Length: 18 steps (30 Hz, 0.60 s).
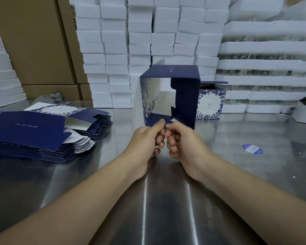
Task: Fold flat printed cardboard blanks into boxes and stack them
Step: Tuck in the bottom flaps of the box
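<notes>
Pinching open box (170, 96) flap, left hand (147, 138), right hand (182, 140), silver inside

My shiny steel table (237, 183) runs to a far wall of stacked white foam blocks (113, 50); brown cartons (39, 41) stand far left.

You have a single view, from the wide-angle camera worn on your head. It faces forward and down across the counter (228, 138), with your forearms (78, 191) running in from the bottom of the frame. It sits close above the counter's near edge; the half-folded box (187, 103) stands at mid-frame, and the white stacks (113, 50) along the counter's far edge fill the top.
</notes>
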Each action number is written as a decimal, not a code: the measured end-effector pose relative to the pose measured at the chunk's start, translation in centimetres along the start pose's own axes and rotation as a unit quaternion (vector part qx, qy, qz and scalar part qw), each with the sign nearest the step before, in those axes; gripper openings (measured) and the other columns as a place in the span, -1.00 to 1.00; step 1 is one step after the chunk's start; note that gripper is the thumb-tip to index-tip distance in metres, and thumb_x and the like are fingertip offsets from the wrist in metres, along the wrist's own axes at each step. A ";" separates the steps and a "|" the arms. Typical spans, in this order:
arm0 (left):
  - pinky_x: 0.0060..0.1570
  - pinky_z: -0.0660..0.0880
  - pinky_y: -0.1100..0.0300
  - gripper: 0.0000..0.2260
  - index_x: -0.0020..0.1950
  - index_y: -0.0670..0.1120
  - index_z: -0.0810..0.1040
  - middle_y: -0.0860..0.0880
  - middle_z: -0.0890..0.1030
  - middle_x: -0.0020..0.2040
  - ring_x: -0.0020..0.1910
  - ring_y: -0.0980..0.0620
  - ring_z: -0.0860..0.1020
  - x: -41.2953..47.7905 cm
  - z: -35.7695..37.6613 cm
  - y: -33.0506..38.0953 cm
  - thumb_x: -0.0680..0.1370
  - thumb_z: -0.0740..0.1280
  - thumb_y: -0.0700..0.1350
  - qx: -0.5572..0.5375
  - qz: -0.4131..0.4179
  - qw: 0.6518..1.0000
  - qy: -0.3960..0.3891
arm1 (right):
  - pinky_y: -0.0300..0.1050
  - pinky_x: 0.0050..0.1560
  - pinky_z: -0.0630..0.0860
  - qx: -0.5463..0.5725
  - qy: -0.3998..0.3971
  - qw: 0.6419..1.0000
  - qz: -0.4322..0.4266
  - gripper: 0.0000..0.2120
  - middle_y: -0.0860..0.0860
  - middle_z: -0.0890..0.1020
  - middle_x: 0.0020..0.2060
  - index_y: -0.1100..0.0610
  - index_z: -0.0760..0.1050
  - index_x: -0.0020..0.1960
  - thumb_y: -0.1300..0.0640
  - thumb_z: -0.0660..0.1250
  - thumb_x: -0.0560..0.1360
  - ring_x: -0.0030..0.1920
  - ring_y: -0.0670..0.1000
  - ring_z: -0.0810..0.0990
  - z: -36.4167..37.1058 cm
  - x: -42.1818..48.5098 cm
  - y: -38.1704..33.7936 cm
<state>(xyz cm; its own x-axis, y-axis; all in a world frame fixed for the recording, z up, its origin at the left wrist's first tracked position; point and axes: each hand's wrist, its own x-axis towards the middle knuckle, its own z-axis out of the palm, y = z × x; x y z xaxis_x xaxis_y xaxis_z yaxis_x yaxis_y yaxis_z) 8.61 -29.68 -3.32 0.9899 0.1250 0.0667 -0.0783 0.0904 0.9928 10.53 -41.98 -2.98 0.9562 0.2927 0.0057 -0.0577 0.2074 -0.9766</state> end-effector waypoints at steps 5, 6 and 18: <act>-0.28 0.33 0.14 -0.65 -0.29 -0.03 0.51 0.01 0.40 -0.42 -0.43 0.06 0.42 -0.2 0.3 0.2 0.65 0.35 0.09 -0.034 -0.021 0.999 0.021 | -0.23 -0.45 0.25 0.034 0.031 0.998 -0.039 -0.60 -0.02 0.39 -0.54 0.08 0.48 -0.43 0.13 0.32 0.59 -0.57 -0.09 0.33 0.5 -0.2 0.0; -0.27 0.35 0.14 -0.63 -0.33 -0.02 0.51 0.01 0.40 -0.42 -0.43 0.06 0.43 -0.2 0.2 0.2 0.65 0.33 0.07 -0.042 -0.023 0.998 0.027 | -0.22 -0.44 0.24 0.031 0.038 0.998 -0.038 -0.61 -0.02 0.38 -0.54 0.08 0.47 -0.42 0.13 0.32 0.59 -0.56 -0.08 0.31 0.6 -0.2 0.0; -0.27 0.33 0.10 -0.61 -0.28 -0.06 0.43 0.00 0.44 -0.44 -0.42 0.02 0.44 -0.1 0.5 0.1 0.71 0.26 0.06 0.021 -0.016 1.000 0.006 | -0.23 -0.46 0.28 -0.008 0.019 1.000 0.012 -0.62 -0.03 0.42 -0.52 0.04 0.50 -0.46 0.08 0.32 0.54 -0.52 -0.06 0.36 0.3 -0.5 -0.4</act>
<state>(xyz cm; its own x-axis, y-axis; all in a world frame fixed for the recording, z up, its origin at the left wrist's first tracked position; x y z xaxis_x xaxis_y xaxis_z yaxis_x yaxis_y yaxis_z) 8.57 -30.18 -3.22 0.9903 0.1345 0.0337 -0.0412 0.0531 0.9977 10.04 -41.95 -2.56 0.9646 0.2625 -0.0253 -0.0761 0.1851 -0.9798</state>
